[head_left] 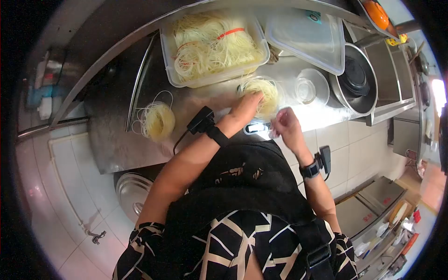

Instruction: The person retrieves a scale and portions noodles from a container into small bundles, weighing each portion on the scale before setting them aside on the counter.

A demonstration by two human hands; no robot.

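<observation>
My left hand (250, 105) reaches into a clear round tub of pale noodles (263, 91), its fingers closed on strands at the top. Under the tub's near side shows the lit display of a digital scale (257, 128). Just right of it is my right hand (287, 126), fingers curled together; a small clear piece shows by the fingertips, and I cannot tell what it is. Behind the tub stands a large plastic bin (179, 79) heaped with noodles, some banded in red. Another filled tub (158, 122) sits at left, strands hanging over its rim.
Nested empty clear tubs (311, 87) stand right of the scale. A large clear lid (305, 39) lies behind them. A steel basin (373, 88) holds a black object (353, 81), with a sink (389, 65) beyond. A metal shelf edge crosses above the steel counter (114, 149).
</observation>
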